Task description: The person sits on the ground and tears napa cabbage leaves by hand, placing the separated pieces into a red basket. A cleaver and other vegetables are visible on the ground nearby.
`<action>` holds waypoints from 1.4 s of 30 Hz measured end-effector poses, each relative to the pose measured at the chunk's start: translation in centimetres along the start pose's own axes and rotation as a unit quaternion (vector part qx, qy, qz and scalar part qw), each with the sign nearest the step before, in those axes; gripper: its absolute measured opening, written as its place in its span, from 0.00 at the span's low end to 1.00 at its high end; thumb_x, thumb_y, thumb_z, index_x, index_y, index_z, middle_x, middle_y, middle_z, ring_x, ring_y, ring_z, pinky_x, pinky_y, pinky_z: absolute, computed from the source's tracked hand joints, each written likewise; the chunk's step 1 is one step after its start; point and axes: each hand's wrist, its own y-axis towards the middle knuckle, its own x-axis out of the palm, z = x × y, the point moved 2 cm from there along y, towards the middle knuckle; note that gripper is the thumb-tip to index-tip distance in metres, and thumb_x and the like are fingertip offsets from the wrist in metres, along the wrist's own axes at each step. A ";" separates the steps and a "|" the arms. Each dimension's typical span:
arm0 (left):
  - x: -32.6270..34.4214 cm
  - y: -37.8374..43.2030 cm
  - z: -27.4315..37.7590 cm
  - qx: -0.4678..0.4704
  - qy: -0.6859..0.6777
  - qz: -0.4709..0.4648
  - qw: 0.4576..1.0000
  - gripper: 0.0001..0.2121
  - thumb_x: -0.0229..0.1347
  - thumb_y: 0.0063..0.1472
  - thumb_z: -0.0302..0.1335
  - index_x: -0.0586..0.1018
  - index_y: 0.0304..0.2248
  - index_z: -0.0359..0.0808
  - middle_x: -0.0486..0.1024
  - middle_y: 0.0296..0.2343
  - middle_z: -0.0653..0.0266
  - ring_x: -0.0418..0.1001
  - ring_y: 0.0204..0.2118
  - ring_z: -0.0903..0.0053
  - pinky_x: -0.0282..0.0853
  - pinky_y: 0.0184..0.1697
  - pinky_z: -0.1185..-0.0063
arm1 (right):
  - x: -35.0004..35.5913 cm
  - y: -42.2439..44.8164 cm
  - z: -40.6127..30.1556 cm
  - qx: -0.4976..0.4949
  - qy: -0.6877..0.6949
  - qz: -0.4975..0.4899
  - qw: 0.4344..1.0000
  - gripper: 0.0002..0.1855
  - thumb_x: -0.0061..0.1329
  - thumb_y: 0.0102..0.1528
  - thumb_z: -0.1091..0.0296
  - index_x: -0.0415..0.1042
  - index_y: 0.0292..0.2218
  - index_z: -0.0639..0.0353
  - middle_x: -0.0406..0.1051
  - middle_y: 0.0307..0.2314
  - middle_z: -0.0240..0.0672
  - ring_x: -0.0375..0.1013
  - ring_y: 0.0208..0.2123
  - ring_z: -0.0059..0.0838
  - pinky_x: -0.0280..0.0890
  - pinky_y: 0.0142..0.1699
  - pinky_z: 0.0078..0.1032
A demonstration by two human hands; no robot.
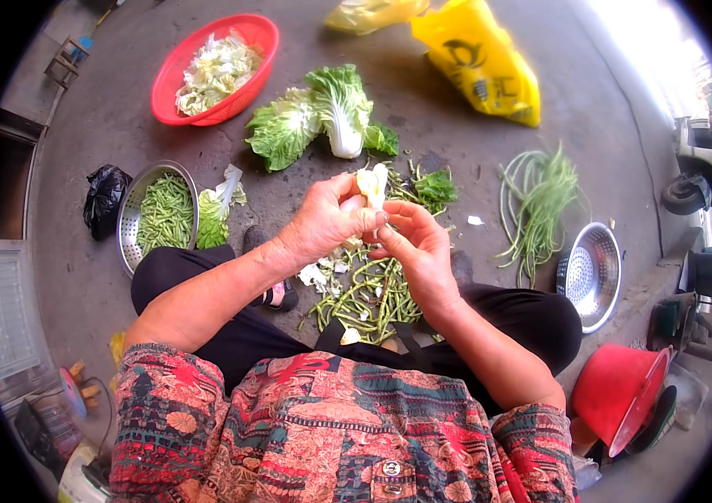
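Note:
A small pale yellow-white piece of cabbage (371, 182) is pinched in my left hand (321, 214), thumb pointing to the right. The fingertips of my right hand (417, 248) grip the lower end of that piece, where the fingers partly hide it. Below the hands, between my feet, lies a heap of green beans (381, 286) mixed with white leaf scraps (313, 276). Beyond the hands rests a napa cabbage (343, 116) with loose outer leaves (283, 129) beside it. A single cabbage leaf (214, 214) lies to the left.
Torn cabbage leaves fill a red plastic basket (268, 69). A steel colander (123, 217) holds cut beans (166, 214), next to a black plastic bag (106, 198). At right are long beans (538, 204), another steel colander (607, 276) and a red bucket (614, 383). A yellow bag (488, 69) lies beyond.

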 end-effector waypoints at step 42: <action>-34.9 8.1 7.8 -0.073 -0.387 0.338 0.855 0.42 0.51 0.52 0.49 0.43 0.56 0.33 0.47 0.53 0.42 0.52 0.53 0.48 0.62 0.47 0.57 | -2.1 0.0 0.0 0.165 -0.093 0.038 0.981 0.11 0.47 0.51 0.70 0.66 0.36 0.67 0.70 0.25 0.36 0.68 0.21 0.20 0.63 0.25 0.17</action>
